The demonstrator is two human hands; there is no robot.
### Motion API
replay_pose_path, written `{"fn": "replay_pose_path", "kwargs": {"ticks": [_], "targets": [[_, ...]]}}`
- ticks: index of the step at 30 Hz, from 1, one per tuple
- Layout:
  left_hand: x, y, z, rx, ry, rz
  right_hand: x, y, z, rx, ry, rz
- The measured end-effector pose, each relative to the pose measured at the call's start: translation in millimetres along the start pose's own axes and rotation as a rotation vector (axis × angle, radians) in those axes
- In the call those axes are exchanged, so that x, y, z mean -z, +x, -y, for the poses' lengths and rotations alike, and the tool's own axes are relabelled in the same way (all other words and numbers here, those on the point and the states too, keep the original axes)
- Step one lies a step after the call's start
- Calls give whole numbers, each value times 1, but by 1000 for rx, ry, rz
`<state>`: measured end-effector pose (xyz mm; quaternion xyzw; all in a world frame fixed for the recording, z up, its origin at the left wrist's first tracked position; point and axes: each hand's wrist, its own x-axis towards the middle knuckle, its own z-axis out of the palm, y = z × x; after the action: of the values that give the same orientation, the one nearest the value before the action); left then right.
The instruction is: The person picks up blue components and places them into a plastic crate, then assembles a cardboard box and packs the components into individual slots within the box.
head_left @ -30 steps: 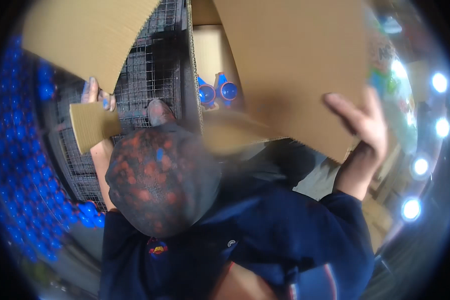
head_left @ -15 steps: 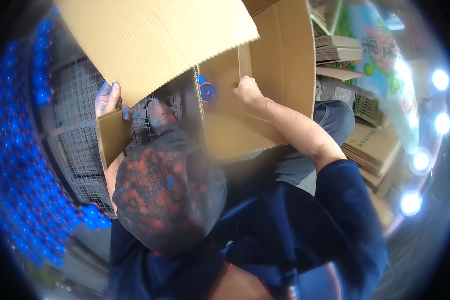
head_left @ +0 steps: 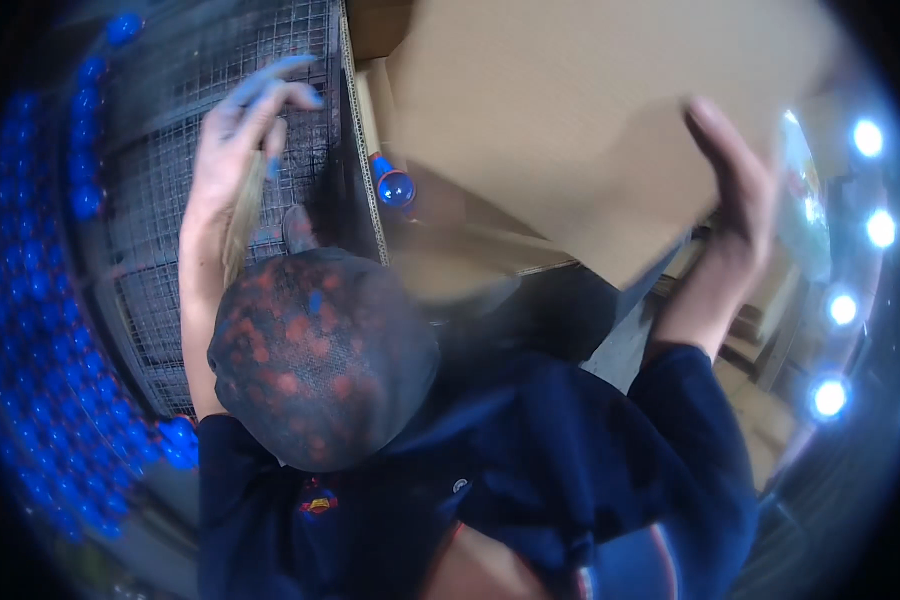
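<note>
Dark mesh [head_left: 150, 180] below half-curled left hand [head_left: 232, 150], hold unclear; right hand [head_left: 745, 205] spread by cardboard panel [head_left: 570, 110]; lamps [head_left: 881, 229] rightward.

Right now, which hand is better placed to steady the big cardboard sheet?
Probably the right hand: it's at the edge of the cardboard sheet, thumb across its face. The left hand is apart, over wire mesh.
</note>
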<state>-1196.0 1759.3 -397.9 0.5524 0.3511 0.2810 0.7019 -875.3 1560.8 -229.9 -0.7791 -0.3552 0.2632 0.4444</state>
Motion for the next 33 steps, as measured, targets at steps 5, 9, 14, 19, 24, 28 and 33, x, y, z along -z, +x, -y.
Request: {"fn": "replay_pose_path", "kwargs": {"ticks": [5, 9, 14, 19, 24, 28, 33], "targets": [[109, -65, 87, 156, -302, -645, -49, 11, -12, 133, -641, 427], [84, -129, 120, 471, 189, -556, -136, 68, -132, 34, -794, 516], [52, -211, 79, 254, 278, -873, -165, 81, -316, -403, -574, 475], [173, -368, 228, 676, -252, -1163, -168, 77, -324, -320, -597, 334], [279, -493, 319, 587, -936, -1767, -148, 98, -264, -45, -583, 210], [330, -613, 327, 407, -941, -1885, -175, 118, -203, 224, -534, 188], [358, -565, 342, 582, -861, -1913, -213, 96, -74, 671, -816, -2]]}}
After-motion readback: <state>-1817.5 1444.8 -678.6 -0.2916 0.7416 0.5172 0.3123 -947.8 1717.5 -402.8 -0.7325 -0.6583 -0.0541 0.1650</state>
